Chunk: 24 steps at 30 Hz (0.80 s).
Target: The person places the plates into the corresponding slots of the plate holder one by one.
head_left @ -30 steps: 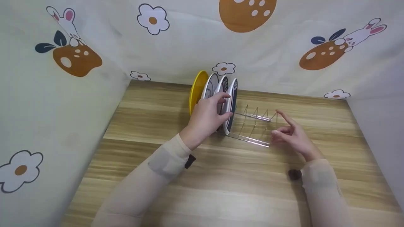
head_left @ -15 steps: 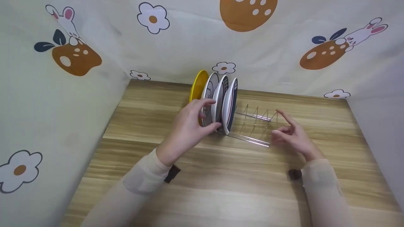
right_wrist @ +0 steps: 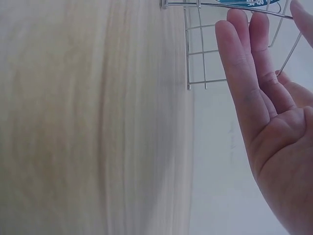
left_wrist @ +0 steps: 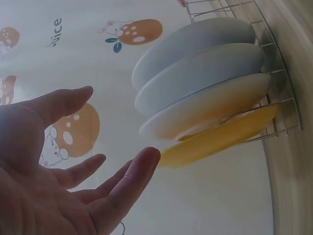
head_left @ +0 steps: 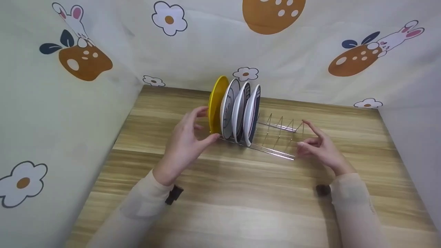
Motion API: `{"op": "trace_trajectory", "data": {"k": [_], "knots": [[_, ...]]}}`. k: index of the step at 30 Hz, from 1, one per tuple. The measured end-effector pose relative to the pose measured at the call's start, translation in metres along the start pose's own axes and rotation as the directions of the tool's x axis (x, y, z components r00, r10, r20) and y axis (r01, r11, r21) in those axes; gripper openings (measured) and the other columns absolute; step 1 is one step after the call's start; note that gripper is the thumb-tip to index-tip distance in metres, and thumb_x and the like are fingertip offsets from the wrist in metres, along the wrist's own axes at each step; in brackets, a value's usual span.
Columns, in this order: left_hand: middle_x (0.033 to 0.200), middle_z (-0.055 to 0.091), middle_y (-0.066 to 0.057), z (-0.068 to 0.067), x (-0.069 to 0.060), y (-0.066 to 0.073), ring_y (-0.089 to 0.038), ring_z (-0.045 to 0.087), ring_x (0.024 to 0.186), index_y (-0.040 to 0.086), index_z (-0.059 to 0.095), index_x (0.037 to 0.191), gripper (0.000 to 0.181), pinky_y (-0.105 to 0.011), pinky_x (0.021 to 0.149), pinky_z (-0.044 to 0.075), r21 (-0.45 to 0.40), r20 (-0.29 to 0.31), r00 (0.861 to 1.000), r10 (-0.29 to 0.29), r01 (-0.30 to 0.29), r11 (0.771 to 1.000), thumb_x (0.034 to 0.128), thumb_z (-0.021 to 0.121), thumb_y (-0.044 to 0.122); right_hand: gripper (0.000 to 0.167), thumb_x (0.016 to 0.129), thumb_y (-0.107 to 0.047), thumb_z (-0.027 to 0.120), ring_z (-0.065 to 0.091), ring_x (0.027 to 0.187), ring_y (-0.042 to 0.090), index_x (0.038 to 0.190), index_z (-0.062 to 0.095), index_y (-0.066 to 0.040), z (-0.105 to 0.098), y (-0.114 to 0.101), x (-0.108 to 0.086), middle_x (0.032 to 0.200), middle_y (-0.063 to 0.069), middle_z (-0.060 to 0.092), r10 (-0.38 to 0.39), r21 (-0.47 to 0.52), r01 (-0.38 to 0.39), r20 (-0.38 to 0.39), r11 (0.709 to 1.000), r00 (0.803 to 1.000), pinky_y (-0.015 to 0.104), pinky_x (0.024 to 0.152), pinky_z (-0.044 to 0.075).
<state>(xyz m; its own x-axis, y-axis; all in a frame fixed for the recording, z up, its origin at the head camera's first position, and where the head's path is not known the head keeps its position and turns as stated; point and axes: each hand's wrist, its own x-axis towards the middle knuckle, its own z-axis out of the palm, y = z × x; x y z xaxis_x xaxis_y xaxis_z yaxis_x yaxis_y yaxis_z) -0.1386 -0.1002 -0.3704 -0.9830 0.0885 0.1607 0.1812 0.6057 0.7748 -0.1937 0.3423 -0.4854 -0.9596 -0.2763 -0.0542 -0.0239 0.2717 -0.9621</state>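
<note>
In the head view, several plates stand on edge side by side in a wire dish rack [head_left: 272,152]. Leftmost is a yellow plate [head_left: 215,105], then a white plate [head_left: 229,110] with a line drawing. Two white-rimmed plates with dark patterned faces follow, the last one [head_left: 252,117] near the rack's middle. My left hand [head_left: 184,141] is spread beside the yellow plate, thumb near its lower front edge and fingers at its left side; contact is unclear. My right hand [head_left: 322,150] is at the rack's right end, its extended index fingertip touching the end wire.
The rack stands on a wood-grain table [head_left: 248,203]. Behind it rises a pale cloth wall [head_left: 203,51] printed with rabbits, oranges and flowers; more pale walls flank the table. Bare wire dividers [head_left: 280,127] rise between the last plate and my right hand.
My left hand has moved left, from the rightmost plate past the others to the yellow plate. The plates and rack look unmoved, and my right hand stays at the rack's end.
</note>
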Motion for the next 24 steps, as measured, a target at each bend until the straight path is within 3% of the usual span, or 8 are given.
{"op": "trace_trajectory", "data": {"k": [8,16,20,24], "knots": [[0.140,0.060,-0.005,0.008,0.009,-0.028,-0.027,0.067,0.106,0.020,0.051,0.147,0.071,-0.040,0.084,0.057,0.000,-0.021,0.997,-0.069,0.069,0.998,0.0852,0.085,0.028,0.088,0.096,-0.010,0.073,0.078,0.084,0.034,0.165,0.022,-0.032,0.000,-0.002,0.000,0.101,0.033,0.072,0.003,-0.024,-0.003,0.003,1.000,1.000,0.049,0.079,0.063],[0.137,0.061,-0.009,0.019,0.026,-0.049,-0.021,0.066,0.096,0.019,0.053,0.146,0.065,-0.036,0.077,0.059,0.045,-0.053,0.996,-0.069,0.072,0.996,0.0882,0.082,0.029,0.089,0.095,-0.013,0.075,0.076,0.089,0.038,0.165,0.023,-0.035,-0.002,-0.004,0.000,0.105,0.030,0.070,0.014,-0.082,-0.014,0.005,0.997,1.000,0.049,0.081,0.064],[0.136,0.060,-0.008,0.022,0.030,-0.054,-0.019,0.064,0.090,0.019,0.053,0.145,0.064,-0.033,0.073,0.058,0.051,-0.062,0.996,-0.068,0.072,0.996,0.0892,0.081,0.031,0.083,0.097,-0.016,0.073,0.076,0.089,0.036,0.165,0.027,-0.025,-0.006,-0.008,0.001,0.107,0.026,0.070,-0.006,-0.110,0.006,-0.001,0.994,1.000,0.047,0.080,0.064],[0.134,0.061,-0.007,0.025,0.032,-0.056,-0.017,0.062,0.084,0.019,0.055,0.144,0.062,-0.032,0.068,0.055,0.050,-0.073,0.995,-0.068,0.071,0.996,0.0892,0.081,0.033,0.062,0.105,-0.023,0.061,0.076,0.090,0.030,0.161,0.036,-0.012,-0.013,-0.012,0.006,0.109,0.022,0.071,-0.030,-0.113,0.024,-0.053,0.993,0.998,0.046,0.080,0.064]]}}
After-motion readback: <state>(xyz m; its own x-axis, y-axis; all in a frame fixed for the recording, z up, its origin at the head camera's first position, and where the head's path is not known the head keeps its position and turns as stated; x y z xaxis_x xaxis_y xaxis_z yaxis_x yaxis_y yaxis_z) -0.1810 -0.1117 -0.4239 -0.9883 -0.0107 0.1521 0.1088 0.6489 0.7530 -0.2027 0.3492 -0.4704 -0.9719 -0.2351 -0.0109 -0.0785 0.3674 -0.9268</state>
